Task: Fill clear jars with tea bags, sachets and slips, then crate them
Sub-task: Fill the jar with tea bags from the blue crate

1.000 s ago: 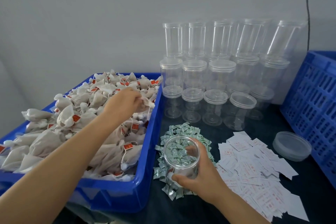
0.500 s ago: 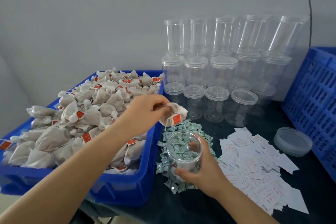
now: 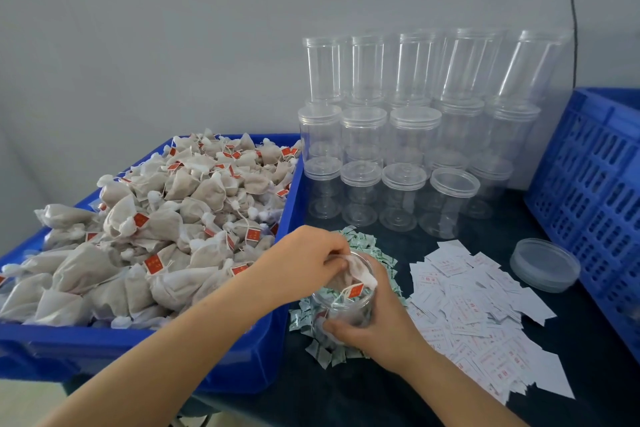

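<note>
Left hand (image 3: 304, 265) fingers pinching tea bag (image 3: 358, 276) half hidden in jar (image 3: 346, 298), right hand (image 3: 377, 326) fingers gripping jar

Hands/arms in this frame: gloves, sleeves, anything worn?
Nothing worn that shows. Left hand and right hand are bare, no gloves, no visible rings. Both forearms are bare to the frame edge: no sleeves, watch or bands in view.
</note>
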